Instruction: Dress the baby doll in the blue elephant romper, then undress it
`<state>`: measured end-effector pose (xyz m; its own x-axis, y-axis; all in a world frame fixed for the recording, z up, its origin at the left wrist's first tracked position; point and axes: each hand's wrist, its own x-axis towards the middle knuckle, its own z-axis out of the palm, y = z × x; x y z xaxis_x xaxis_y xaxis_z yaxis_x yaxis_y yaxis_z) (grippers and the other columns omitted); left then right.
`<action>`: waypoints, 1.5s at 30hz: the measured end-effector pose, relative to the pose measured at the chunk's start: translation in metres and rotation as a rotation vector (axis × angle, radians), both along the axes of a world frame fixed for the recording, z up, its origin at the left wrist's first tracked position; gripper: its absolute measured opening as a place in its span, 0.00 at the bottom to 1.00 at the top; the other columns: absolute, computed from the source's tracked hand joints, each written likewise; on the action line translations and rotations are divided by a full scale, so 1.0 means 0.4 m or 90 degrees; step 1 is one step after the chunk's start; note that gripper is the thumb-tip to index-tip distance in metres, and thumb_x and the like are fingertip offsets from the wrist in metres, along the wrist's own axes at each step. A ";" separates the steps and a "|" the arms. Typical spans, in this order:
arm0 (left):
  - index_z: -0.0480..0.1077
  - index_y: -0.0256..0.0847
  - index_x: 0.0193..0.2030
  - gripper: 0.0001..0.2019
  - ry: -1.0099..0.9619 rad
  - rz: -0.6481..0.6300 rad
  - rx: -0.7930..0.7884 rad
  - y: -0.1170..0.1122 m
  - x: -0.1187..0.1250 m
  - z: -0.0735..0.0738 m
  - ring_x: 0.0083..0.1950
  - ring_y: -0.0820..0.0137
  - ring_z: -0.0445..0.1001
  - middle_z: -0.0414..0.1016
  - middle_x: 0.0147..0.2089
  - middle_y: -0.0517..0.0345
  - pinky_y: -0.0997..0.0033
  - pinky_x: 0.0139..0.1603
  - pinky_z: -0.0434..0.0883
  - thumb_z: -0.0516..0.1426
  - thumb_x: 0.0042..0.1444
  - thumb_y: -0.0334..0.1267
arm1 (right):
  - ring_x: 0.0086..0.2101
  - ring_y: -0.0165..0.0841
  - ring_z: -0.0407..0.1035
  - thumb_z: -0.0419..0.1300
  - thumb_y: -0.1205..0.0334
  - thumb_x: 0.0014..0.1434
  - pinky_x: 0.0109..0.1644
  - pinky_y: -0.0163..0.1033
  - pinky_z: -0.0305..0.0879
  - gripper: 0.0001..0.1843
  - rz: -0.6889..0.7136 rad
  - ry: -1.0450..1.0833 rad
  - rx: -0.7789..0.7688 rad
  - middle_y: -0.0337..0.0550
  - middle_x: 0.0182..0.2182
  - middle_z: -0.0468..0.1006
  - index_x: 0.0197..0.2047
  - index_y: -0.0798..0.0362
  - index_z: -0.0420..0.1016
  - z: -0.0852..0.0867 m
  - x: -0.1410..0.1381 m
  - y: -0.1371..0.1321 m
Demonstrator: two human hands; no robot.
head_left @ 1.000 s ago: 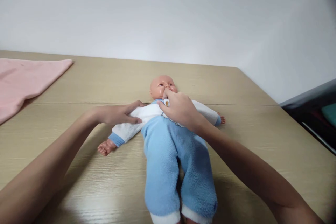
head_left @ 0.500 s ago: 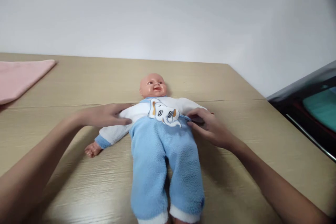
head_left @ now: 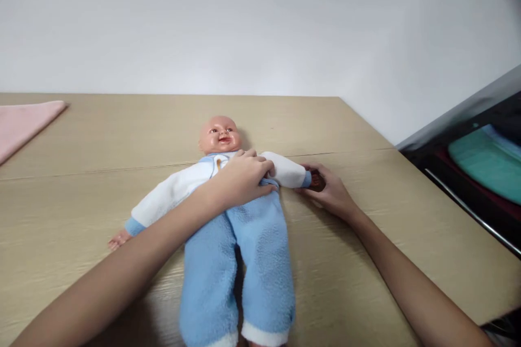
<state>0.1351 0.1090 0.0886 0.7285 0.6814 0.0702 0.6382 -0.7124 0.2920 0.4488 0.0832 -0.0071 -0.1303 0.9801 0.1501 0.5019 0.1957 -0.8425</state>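
Observation:
On its back on the wooden table lies a baby doll (head_left: 220, 134) dressed in a white and blue fleece outfit (head_left: 260, 249). My left hand (head_left: 246, 176) reaches across the doll's chest, its fingers curled on the outfit near the armpit and covering most of the animal face on the front. My right hand (head_left: 329, 190) is curved round the doll's hand and the blue cuff at the end of the sleeve (head_left: 288, 171) on the right, thumb below and fingers above. The doll's other arm (head_left: 163, 198) stretches out to the left, partly behind my left forearm.
A pink cloth (head_left: 26, 124) lies at the table's far left. Beyond the right edge of the table (head_left: 122, 130) stands a dark object with a green piece (head_left: 488, 162) on it. A pale wall (head_left: 228, 21) rises behind the table.
My left hand has moved right, from the doll's left-side sleeve onto its chest. My right hand has shifted from the doll's side to the end of the sleeve. The view has turned slightly right.

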 end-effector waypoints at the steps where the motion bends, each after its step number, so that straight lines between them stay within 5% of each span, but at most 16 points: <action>1: 0.80 0.40 0.55 0.11 0.011 -0.011 -0.002 0.009 0.004 -0.010 0.59 0.47 0.77 0.85 0.53 0.49 0.44 0.61 0.70 0.64 0.74 0.44 | 0.51 0.47 0.82 0.83 0.48 0.53 0.58 0.54 0.80 0.35 -0.004 0.034 -0.027 0.48 0.54 0.85 0.60 0.46 0.79 0.004 -0.001 -0.003; 6: 0.77 0.41 0.58 0.13 -0.074 -0.108 0.053 0.010 -0.016 -0.040 0.55 0.54 0.78 0.83 0.51 0.52 0.50 0.59 0.69 0.53 0.82 0.43 | 0.37 0.37 0.78 0.86 0.51 0.46 0.40 0.40 0.77 0.31 -0.030 0.175 -0.026 0.39 0.40 0.84 0.50 0.46 0.82 0.049 -0.029 -0.018; 11: 0.77 0.44 0.58 0.16 -0.144 -0.218 0.241 -0.004 -0.024 -0.044 0.48 0.59 0.76 0.82 0.51 0.52 0.56 0.51 0.68 0.48 0.84 0.43 | 0.38 0.36 0.77 0.83 0.49 0.53 0.43 0.40 0.78 0.24 -0.005 0.209 0.114 0.39 0.38 0.83 0.46 0.46 0.80 0.115 -0.100 0.011; 15: 0.76 0.43 0.54 0.14 -0.183 -0.289 0.403 -0.006 -0.030 -0.041 0.42 0.64 0.76 0.84 0.48 0.55 0.60 0.47 0.68 0.48 0.83 0.34 | 0.38 0.36 0.78 0.82 0.55 0.56 0.44 0.41 0.78 0.20 0.068 0.126 0.319 0.39 0.39 0.82 0.42 0.45 0.75 0.141 -0.184 0.037; 19: 0.75 0.40 0.54 0.10 -0.275 -0.347 0.510 -0.003 -0.043 -0.050 0.42 0.67 0.78 0.84 0.42 0.57 0.62 0.46 0.69 0.52 0.80 0.28 | 0.36 0.35 0.76 0.70 0.68 0.61 0.40 0.40 0.75 0.13 0.166 -0.028 0.480 0.38 0.38 0.79 0.38 0.45 0.69 0.122 -0.252 0.025; 22: 0.76 0.42 0.54 0.10 -0.342 -0.329 0.422 -0.006 -0.044 -0.054 0.40 0.66 0.78 0.83 0.42 0.56 0.60 0.44 0.67 0.53 0.81 0.33 | 0.39 0.36 0.76 0.69 0.68 0.63 0.41 0.41 0.76 0.13 0.162 -0.050 0.467 0.40 0.41 0.78 0.41 0.45 0.68 0.099 -0.263 0.009; 28: 0.77 0.43 0.44 0.07 -0.389 -0.191 -0.015 -0.021 -0.027 -0.018 0.43 0.66 0.78 0.81 0.39 0.59 0.62 0.48 0.68 0.62 0.76 0.40 | 0.50 0.43 0.78 0.70 0.67 0.64 0.52 0.46 0.79 0.15 0.254 -0.066 0.420 0.47 0.51 0.80 0.51 0.45 0.76 0.083 -0.212 -0.008; 31: 0.76 0.43 0.42 0.08 -0.419 -0.129 -0.159 -0.018 -0.025 0.002 0.39 0.66 0.77 0.81 0.37 0.59 0.64 0.45 0.71 0.61 0.75 0.41 | 0.55 0.48 0.77 0.70 0.60 0.65 0.61 0.53 0.77 0.16 0.278 0.003 0.298 0.49 0.55 0.81 0.55 0.42 0.81 0.080 -0.205 -0.024; 37: 0.78 0.43 0.47 0.11 -0.431 -0.048 -0.160 -0.002 -0.030 0.009 0.47 0.63 0.78 0.82 0.45 0.56 0.62 0.50 0.72 0.61 0.75 0.48 | 0.54 0.50 0.77 0.69 0.46 0.64 0.68 0.60 0.72 0.12 0.144 0.439 -0.096 0.46 0.47 0.81 0.39 0.44 0.79 0.068 -0.261 -0.049; 41: 0.73 0.42 0.47 0.20 -0.351 0.035 -0.201 0.002 -0.050 0.022 0.43 0.63 0.77 0.80 0.43 0.57 0.61 0.46 0.70 0.56 0.77 0.58 | 0.51 0.48 0.76 0.67 0.45 0.60 0.66 0.56 0.73 0.14 0.047 0.520 -0.147 0.47 0.43 0.81 0.42 0.44 0.75 0.054 -0.290 -0.037; 45: 0.68 0.44 0.42 0.24 -0.259 0.088 -0.223 0.011 -0.073 0.027 0.38 0.63 0.74 0.76 0.36 0.60 0.61 0.41 0.65 0.51 0.78 0.62 | 0.39 0.42 0.74 0.64 0.45 0.62 0.48 0.48 0.76 0.14 -0.034 0.451 -0.175 0.40 0.35 0.77 0.44 0.43 0.69 0.034 -0.296 -0.022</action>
<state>0.1060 0.1134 0.0995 0.5915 0.8024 0.0791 0.5054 -0.4454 0.7390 0.3304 0.0743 0.0064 -0.0441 0.9966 -0.0698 -0.1740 -0.0765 -0.9818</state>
